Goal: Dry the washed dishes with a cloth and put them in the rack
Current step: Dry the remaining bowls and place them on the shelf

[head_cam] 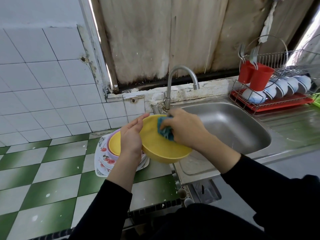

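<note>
While our left hand point(131, 135) clasps the yellow bowl's point(161, 146) rim at mid-frame and our right hand point(183, 129) presses the bunched teal cloth point(165, 131) inside it, we judge drying underway — next, carrying it to the rack point(275, 87) at upper right.

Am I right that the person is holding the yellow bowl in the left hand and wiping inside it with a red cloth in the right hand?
Not quite: the cloth is blue-green, not red, as the head view shows. The rest holds: the left hand holds the yellow bowl at its rim, and the right hand presses the cloth inside it.
</note>
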{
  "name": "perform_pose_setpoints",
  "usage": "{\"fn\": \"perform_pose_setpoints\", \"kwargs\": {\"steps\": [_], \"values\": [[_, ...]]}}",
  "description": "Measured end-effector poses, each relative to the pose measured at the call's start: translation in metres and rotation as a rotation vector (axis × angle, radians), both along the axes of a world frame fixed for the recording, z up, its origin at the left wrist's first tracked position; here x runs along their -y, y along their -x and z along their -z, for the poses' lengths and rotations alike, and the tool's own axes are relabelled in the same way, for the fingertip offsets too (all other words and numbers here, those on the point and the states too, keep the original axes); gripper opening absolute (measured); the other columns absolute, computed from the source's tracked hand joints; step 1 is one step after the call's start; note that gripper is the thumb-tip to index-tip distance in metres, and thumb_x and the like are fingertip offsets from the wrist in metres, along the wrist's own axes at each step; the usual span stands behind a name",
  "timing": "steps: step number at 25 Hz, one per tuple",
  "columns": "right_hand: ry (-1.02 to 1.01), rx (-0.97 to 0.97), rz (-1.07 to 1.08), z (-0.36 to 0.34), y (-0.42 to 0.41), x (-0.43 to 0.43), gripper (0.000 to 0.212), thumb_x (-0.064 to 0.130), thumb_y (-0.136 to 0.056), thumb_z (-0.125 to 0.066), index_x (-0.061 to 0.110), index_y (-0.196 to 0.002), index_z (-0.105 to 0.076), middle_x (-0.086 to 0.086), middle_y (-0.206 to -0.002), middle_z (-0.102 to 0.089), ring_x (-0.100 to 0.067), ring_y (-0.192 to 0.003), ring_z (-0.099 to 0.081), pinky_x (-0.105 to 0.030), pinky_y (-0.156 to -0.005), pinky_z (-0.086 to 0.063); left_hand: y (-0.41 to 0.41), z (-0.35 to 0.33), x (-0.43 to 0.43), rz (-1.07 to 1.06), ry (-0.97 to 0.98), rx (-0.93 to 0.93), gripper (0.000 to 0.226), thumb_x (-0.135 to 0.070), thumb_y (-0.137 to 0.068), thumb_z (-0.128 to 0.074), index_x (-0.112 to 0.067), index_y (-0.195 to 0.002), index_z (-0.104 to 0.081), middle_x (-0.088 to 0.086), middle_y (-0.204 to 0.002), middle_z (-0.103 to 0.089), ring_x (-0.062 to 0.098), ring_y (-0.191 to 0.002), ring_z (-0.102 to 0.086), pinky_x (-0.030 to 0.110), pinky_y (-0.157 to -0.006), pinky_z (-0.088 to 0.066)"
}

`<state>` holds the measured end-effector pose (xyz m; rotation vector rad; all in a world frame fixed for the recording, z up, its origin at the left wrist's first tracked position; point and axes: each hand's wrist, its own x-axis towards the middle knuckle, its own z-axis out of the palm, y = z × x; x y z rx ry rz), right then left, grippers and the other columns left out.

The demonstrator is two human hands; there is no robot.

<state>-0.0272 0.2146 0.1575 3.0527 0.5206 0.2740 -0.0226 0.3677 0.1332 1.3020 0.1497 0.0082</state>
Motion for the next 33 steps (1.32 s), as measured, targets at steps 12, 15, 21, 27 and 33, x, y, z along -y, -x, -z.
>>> {"fn": "perform_pose_setpoints", "kwargs": {"steps": [12,15,21,27,33], "values": [[0.012,-0.295,-0.134,-0.029,0.006,0.015,0.036,0.003,-0.078,-0.062,0.038,-0.083,-0.069,0.009,-0.108,-0.063,-0.015,-0.098,-0.058,-0.031,-0.073,-0.048,-0.012,-0.022,0.003,0.012,-0.062,0.121,0.031,-0.012,-0.100,-0.041,-0.016,-0.104,-0.071,0.005,-0.109,-0.069,0.016,-0.090,-0.065,0.030,-0.072,-0.054],[-0.093,0.084,0.113,-0.026,0.000,0.008,0.031,0.008,-0.086,-0.061,0.032,-0.104,-0.070,0.000,-0.114,-0.057,-0.024,-0.107,-0.052,-0.032,-0.075,-0.045,-0.004,-0.025,0.016,0.037,-0.008,0.129,0.030,-0.008,-0.101,-0.039,-0.012,-0.111,-0.067,-0.005,-0.092,-0.069,-0.001,-0.066,-0.067,0.019,-0.056,-0.054],[-0.884,-0.359,-0.190,-0.008,0.010,-0.010,0.038,-0.003,-0.075,-0.073,0.029,-0.095,-0.068,0.013,-0.093,-0.066,-0.002,-0.088,-0.062,-0.029,-0.089,-0.053,-0.005,-0.023,0.012,0.045,0.034,0.144,0.031,-0.008,-0.100,-0.040,-0.011,-0.102,-0.070,0.003,-0.082,-0.072,0.016,-0.071,-0.066,0.026,-0.063,-0.058],[-0.128,-0.423,-0.241,-0.030,0.013,0.031,0.052,-0.009,-0.073,-0.052,0.038,-0.087,-0.071,0.005,-0.102,-0.068,-0.020,-0.091,-0.061,-0.040,-0.073,-0.054,-0.002,-0.016,0.011,0.017,-0.025,0.122,0.029,-0.011,-0.100,-0.041,-0.017,-0.102,-0.070,-0.005,-0.094,-0.071,0.012,-0.083,-0.065,0.022,-0.066,-0.054],[-0.662,0.065,-0.004,-0.001,0.004,0.019,0.036,-0.001,-0.079,-0.063,0.024,-0.104,-0.068,0.002,-0.102,-0.060,-0.016,-0.096,-0.056,-0.036,-0.087,-0.051,0.000,-0.014,0.039,0.086,0.057,0.103,0.030,-0.007,-0.100,-0.040,-0.012,-0.103,-0.069,0.011,-0.102,-0.071,0.021,-0.090,-0.069,0.027,-0.075,-0.059]]}}
